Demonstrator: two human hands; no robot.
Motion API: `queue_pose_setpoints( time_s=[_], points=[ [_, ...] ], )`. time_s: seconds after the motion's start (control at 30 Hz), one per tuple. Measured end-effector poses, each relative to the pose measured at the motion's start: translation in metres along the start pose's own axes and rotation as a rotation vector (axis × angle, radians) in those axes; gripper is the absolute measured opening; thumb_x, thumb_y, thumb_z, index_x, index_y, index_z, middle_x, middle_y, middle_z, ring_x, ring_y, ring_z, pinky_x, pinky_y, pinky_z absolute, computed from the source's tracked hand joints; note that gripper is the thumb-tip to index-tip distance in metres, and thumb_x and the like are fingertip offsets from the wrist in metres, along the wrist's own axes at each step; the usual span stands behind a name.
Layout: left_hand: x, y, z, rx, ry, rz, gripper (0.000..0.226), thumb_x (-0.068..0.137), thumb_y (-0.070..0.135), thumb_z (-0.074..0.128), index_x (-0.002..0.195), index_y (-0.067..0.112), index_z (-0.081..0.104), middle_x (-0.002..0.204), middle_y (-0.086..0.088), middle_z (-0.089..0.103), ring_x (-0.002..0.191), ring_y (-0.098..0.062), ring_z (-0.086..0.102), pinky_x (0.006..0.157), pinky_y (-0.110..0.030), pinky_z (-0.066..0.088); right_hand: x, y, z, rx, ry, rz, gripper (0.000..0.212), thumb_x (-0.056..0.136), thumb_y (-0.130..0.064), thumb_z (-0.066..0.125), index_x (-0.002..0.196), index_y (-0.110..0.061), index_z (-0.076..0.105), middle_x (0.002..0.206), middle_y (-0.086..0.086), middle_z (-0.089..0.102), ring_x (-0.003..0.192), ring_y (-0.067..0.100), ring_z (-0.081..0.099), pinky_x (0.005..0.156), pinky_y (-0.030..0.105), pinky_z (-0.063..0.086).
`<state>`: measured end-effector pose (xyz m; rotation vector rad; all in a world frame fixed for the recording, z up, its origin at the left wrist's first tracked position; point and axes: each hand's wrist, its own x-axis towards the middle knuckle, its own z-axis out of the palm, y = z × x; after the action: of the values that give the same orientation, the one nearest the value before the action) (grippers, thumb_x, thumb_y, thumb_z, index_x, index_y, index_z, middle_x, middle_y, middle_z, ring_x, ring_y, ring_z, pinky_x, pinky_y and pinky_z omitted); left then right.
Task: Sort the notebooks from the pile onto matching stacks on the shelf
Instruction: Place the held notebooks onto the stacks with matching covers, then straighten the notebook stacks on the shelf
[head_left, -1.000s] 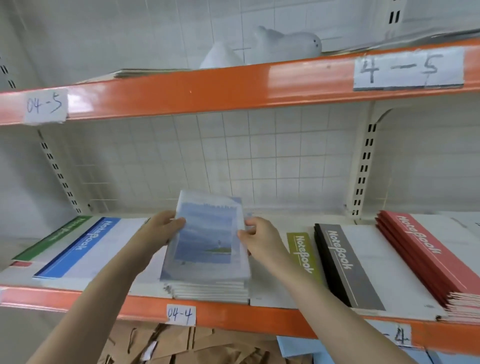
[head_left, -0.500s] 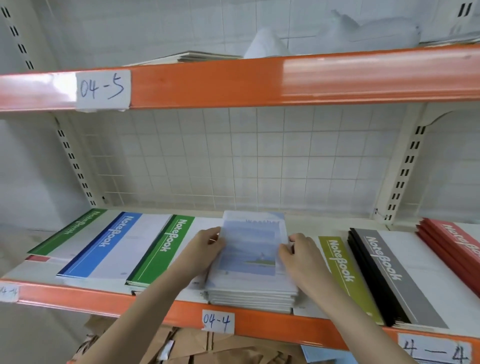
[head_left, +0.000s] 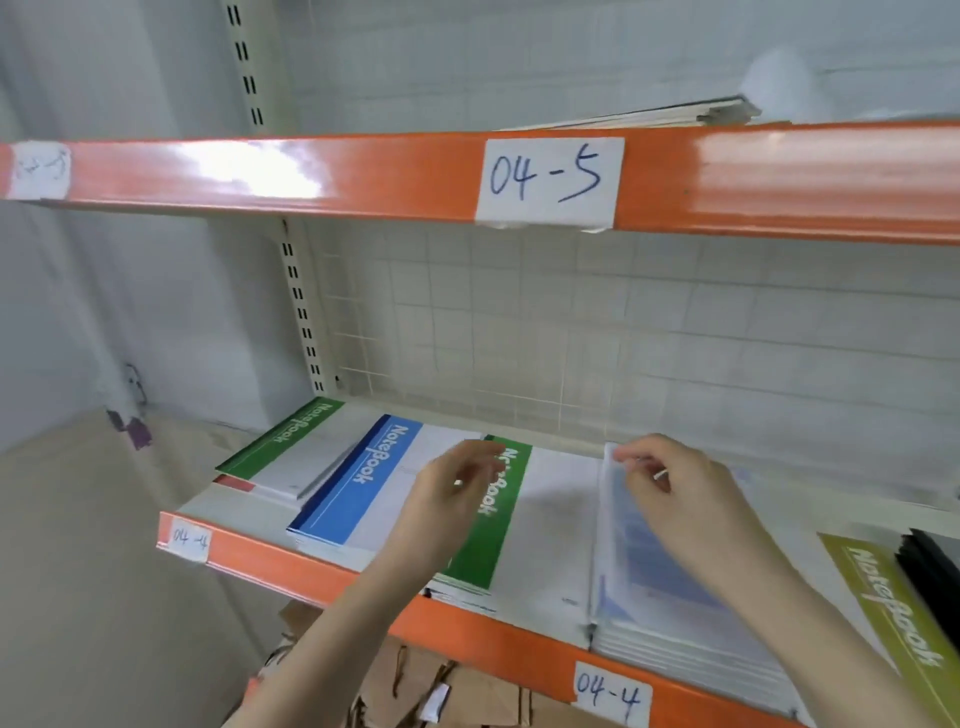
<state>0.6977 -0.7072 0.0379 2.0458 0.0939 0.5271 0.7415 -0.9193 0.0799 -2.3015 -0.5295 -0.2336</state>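
The stack of pale blue picture-cover notebooks (head_left: 665, 613) lies on the orange-edged shelf (head_left: 322, 571) labelled 04-4. My right hand (head_left: 675, 493) lies over the far end of this stack, its fingertips touching the top notebook's far edge. My left hand (head_left: 452, 499) hovers, blurred, above the green "NoteBook" stack (head_left: 493, 551) to the left and holds nothing. Further left lie a blue "NoteBook" stack (head_left: 363, 483) and another green one (head_left: 291, 441).
An olive "NoteBook" stack (head_left: 893, 608) and a black stack (head_left: 935, 566) lie at the right edge. The upper shelf beam (head_left: 363, 176), labelled 04-5, hangs overhead with flat items on it. Brown cardboard (head_left: 395, 686) lies below the shelf. A wire grid backs the shelf.
My left hand has let go of the picture-cover stack and lifted away to the left. My right hand stays at the stack's far edge. The view has swung left.
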Motion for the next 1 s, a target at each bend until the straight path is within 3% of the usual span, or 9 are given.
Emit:
queue_pose_setpoints(
  time_s=[0.17,0.27,0.33,0.43,0.6,0.7,0.77,0.93,1.0],
  points=[
    [0.005,-0.064,-0.102,0.080,0.269,-0.068,0.034,0.096,-0.004,0.043,0.090,0.024,0.063,0.088,0.007,0.068,0.080,0.003,0.064,0.072,-0.011,0.048,0.024,-0.074,0.091,0.039,-0.270,-0.140,0.019,0.096,-0.028,0.045,0.101,-0.025,0.063,0.088,-0.014,0.061,0.081,0.009,0.059,0.078,0.031,0.050],
    [0.010,-0.114,-0.153,0.181,0.384,-0.226,0.034,0.091,-0.009,0.043,0.089,0.018,0.063,0.087,-0.001,0.067,0.082,-0.012,0.063,0.073,-0.023,0.044,0.041,-0.108,0.146,0.030,-0.351,-0.198,0.021,0.095,-0.027,0.043,0.100,-0.021,0.063,0.086,-0.007,0.065,0.081,0.017,0.062,0.077,0.038,0.052],
    [0.014,-0.145,-0.182,0.233,0.409,-0.360,0.036,0.088,-0.007,0.043,0.090,0.023,0.062,0.085,0.000,0.068,0.084,-0.022,0.063,0.065,-0.023,0.039,0.053,-0.127,0.178,0.032,-0.384,-0.222,0.021,0.095,-0.025,0.042,0.097,-0.021,0.062,0.083,-0.004,0.064,0.079,0.020,0.061,0.075,0.038,0.052],
    [0.022,-0.173,-0.209,0.303,0.373,-0.465,0.035,0.086,-0.005,0.041,0.103,0.019,0.060,0.077,0.007,0.072,0.081,-0.017,0.055,0.059,-0.017,0.038,0.074,-0.149,0.219,0.022,-0.400,-0.239,0.024,0.094,-0.019,0.039,0.097,-0.019,0.063,0.082,-0.003,0.063,0.075,0.019,0.058,0.071,0.033,0.049],
    [0.055,-0.199,-0.226,0.382,0.293,-0.593,0.038,0.094,0.008,0.045,0.132,0.007,0.049,0.124,-0.015,0.061,0.115,-0.030,0.053,0.088,-0.031,0.039,0.101,-0.177,0.270,-0.086,-0.445,-0.289,0.025,0.094,-0.016,0.042,0.101,-0.008,0.064,0.103,0.009,0.064,0.094,0.025,0.059,0.078,0.032,0.049],
    [0.066,-0.207,-0.225,0.375,0.219,-0.634,0.020,0.096,0.014,0.045,0.108,0.005,0.058,0.077,-0.006,0.070,0.079,-0.026,0.057,0.068,-0.032,0.042,0.108,-0.190,0.293,-0.262,-0.566,-0.285,0.027,0.096,-0.017,0.041,0.107,0.001,0.058,0.111,0.020,0.059,0.103,0.033,0.056,0.079,0.034,0.044],
    [0.067,-0.208,-0.222,0.329,0.284,-0.586,0.017,0.095,0.012,0.044,0.093,0.004,0.060,0.066,-0.004,0.068,0.069,-0.026,0.055,0.060,-0.031,0.038,0.108,-0.196,0.302,-0.403,-0.648,-0.263,0.028,0.097,-0.015,0.041,0.116,0.003,0.051,0.120,0.022,0.054,0.111,0.035,0.052,0.082,0.033,0.039],
    [0.062,-0.204,-0.227,0.207,0.447,-0.489,0.031,0.095,0.008,0.050,0.124,0.007,0.060,0.115,-0.013,0.066,0.100,-0.027,0.059,0.079,-0.028,0.040,0.101,-0.200,0.309,-0.531,-0.615,-0.275,0.029,0.098,-0.012,0.042,0.122,0.003,0.047,0.124,0.020,0.050,0.118,0.036,0.046,0.096,0.037,0.036],
    [0.064,-0.204,-0.233,0.179,0.399,-0.556,0.033,0.094,0.011,0.054,0.126,0.006,0.058,0.114,-0.014,0.065,0.091,-0.026,0.059,0.076,-0.028,0.039,0.102,-0.201,0.309,-0.468,-0.603,-0.213,0.029,0.098,-0.012,0.041,0.121,0.003,0.048,0.124,0.022,0.051,0.117,0.036,0.046,0.094,0.036,0.037]
  ],
)
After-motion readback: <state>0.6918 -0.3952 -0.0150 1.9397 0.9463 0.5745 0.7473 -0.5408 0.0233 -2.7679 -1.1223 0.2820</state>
